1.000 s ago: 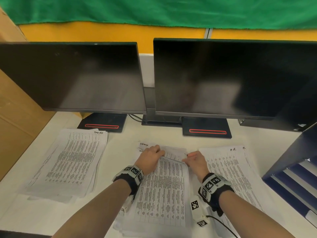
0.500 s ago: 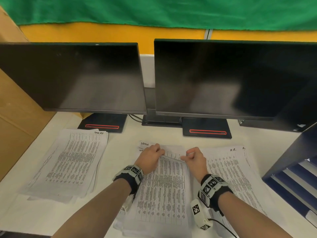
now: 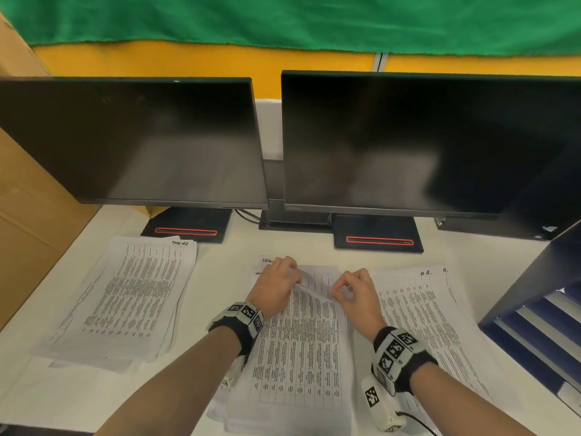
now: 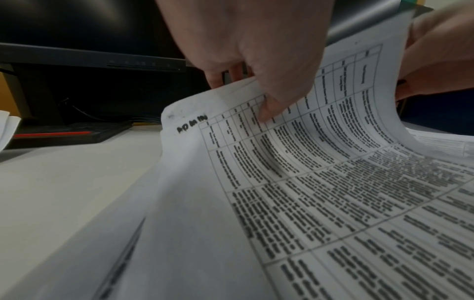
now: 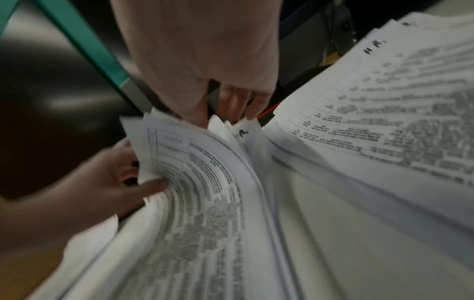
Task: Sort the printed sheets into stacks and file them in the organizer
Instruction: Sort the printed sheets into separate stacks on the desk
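Three stacks of printed sheets lie on the desk: a left stack (image 3: 125, 297), a middle stack (image 3: 298, 357) and a right stack (image 3: 424, 316) marked "HR". My left hand (image 3: 290, 273) pinches the far left edge of the middle stack's top sheets (image 4: 295, 142), thumb on the print beside the handwritten "ADMIN". My right hand (image 3: 341, 289) pinches the far right corner of the same sheets (image 5: 205, 162). That far edge is lifted and curled up off the stack. The dark blue organizer (image 3: 534, 309) stands at the right edge.
Two dark monitors (image 3: 408, 143) on black stands (image 3: 377, 237) close off the back of the desk. A cardboard panel (image 3: 28, 215) borders the left side. Bare white desk (image 3: 220, 278) shows between the left and middle stacks.
The far edge of the middle stack's top sheets has risen further. My right hand has shifted a little left, its fingers curled tighter on the corner. My left hand has barely moved.
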Demonstrator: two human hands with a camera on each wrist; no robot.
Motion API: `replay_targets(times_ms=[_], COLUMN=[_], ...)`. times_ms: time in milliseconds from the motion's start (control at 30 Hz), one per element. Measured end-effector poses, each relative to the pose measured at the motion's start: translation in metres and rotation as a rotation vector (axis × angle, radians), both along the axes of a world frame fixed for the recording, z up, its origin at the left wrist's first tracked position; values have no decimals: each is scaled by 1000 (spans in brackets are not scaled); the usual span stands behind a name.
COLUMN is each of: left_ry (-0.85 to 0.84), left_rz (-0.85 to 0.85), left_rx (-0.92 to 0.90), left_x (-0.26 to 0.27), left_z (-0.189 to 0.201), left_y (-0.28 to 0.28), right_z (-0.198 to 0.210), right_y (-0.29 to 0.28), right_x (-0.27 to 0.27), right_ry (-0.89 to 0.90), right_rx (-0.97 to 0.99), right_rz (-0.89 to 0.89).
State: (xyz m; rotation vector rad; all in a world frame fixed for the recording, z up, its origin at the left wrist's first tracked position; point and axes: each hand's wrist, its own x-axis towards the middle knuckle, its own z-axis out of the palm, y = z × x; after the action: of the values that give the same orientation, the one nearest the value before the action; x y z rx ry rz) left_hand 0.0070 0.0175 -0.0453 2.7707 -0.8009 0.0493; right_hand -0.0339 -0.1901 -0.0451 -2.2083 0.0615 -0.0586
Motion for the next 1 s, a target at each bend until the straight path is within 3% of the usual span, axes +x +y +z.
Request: replay_targets(times_ms=[167,267,367,500,767,1000], left_ry=[-18,41,89,104,36,43], left_rz=[-37,5,50,91,14,10], left_rx=[0,-55,-85,-113,-23,-62], left_x=[-1,-5,-8,-10,-4,-7], left_z=[-4,0,2,4,2,2], left_y=[5,8,13,15,10,13], right_z=[7,6,-6,-13,-24,-37], right_y=[-2,-5,-7,-1,0,0], right_x=[-2,4,13,20,18,28], right_ry=[230,267,257,394,308,535], right_rx=[211,289,96,38,112,274], right_rz=[206,70,-122,-169,-201,-284])
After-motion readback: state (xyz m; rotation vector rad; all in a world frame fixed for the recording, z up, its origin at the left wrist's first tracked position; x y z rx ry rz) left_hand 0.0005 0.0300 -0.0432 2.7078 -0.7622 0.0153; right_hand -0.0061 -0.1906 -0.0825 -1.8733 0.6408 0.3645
